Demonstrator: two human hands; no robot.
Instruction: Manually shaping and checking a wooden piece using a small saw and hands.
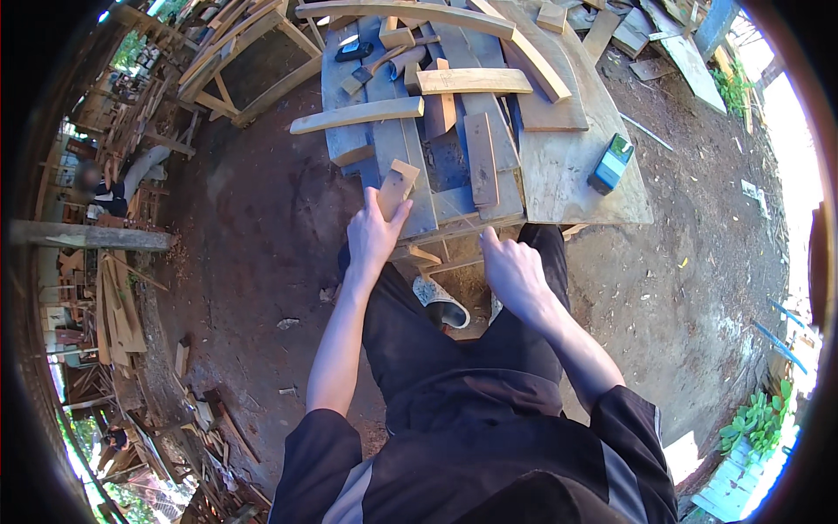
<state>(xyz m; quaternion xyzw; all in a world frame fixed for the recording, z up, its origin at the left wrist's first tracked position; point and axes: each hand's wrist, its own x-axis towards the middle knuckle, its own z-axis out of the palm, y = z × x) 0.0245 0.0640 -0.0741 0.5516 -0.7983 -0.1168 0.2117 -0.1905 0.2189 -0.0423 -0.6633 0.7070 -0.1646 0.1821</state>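
Observation:
My left hand is closed round the lower end of a short wooden block, whose upper end reaches over the near left edge of the workbench. My right hand hovers just short of the bench's near edge, over my thigh. Its fingers are curled in, and anything inside them is hidden. Beyond the hands, a flat wooden piece lies on the boards. Curved wooden pieces rest farther back, along with a wooden-handled mallet.
A teal and black box sits on the bench's right side. A small black device lies at the back left. A wooden frame stands left of the bench. Scrap wood is piled along the left, where another person is visible.

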